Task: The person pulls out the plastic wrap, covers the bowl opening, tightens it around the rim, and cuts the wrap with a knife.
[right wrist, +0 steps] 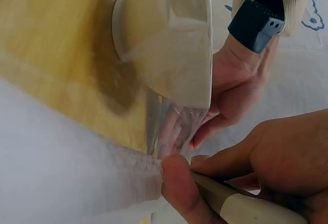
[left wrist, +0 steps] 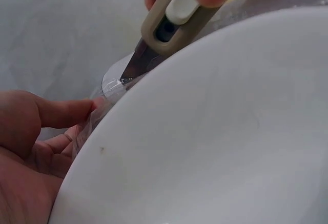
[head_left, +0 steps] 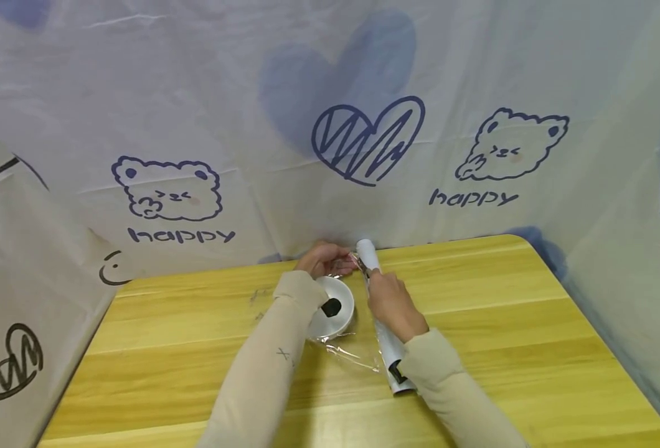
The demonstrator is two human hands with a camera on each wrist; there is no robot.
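A white bowl (head_left: 338, 323) stands on the table, with clear plastic wrap (right wrist: 179, 65) over it. At the bowl's far side my left hand (head_left: 327, 258) pinches the film's edge between thumb and fingers. My right hand (head_left: 393, 303) grips a utility knife (left wrist: 169, 24) with a brown-grey body and a white slider. Its bare blade (left wrist: 137, 62) touches the film between the bowl and a long white roll of wrap (head_left: 388, 348). The roll lies to the right of the bowl, partly under my right hand and sleeve.
Crumpled film (head_left: 358, 358) trails from the bowl's near side toward the roll. The wooden table (head_left: 509, 336) ends at a hanging cloth (head_left: 240, 124) printed with bears and hearts. A black device (right wrist: 256, 25) is strapped to the left wrist.
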